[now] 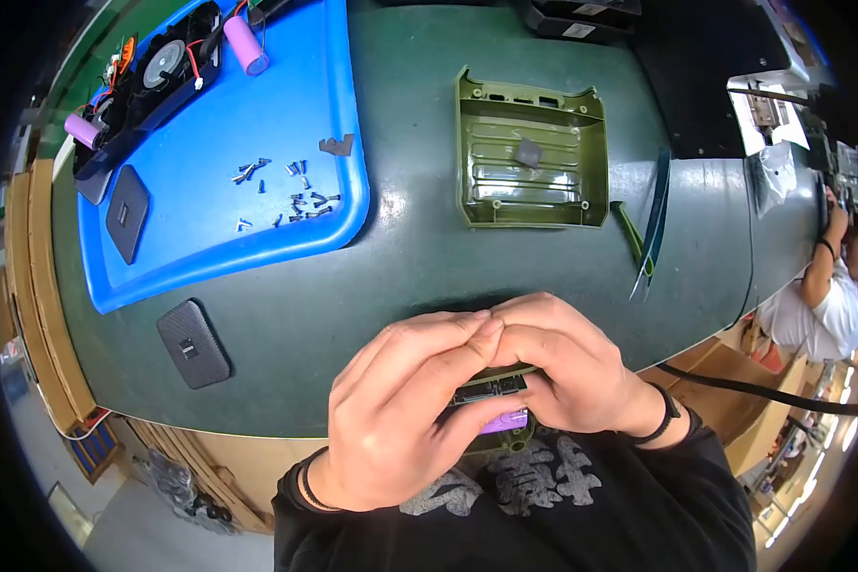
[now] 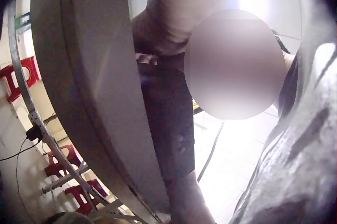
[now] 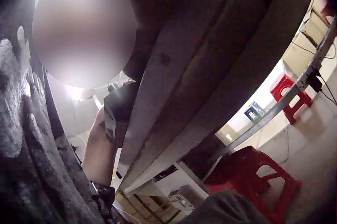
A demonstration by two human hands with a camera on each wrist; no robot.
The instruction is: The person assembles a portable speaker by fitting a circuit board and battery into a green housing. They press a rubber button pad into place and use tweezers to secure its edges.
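Note:
Both hands hold a small olive-green device [image 1: 505,440] with a purple battery cell [image 1: 505,420] and a circuit board showing, close to my chest at the table's near edge. My left hand [image 1: 405,410] wraps over it from the left, fingers curled across the top. My right hand [image 1: 562,367] grips it from the right, fingertips meeting those of the left. In the right wrist view a dark part of the device [image 3: 120,109] shows by the table's underside. The left wrist view shows only the table's edge and my clothing.
An olive-green shell half [image 1: 532,153] lies open at the middle of the green table [image 1: 400,257]. Tweezers [image 1: 653,229] lie to its right. A blue tray [image 1: 257,162] at left holds several screws [image 1: 296,195], purple cells and a fan part. A black speaker grille [image 1: 193,343] lies near the front edge.

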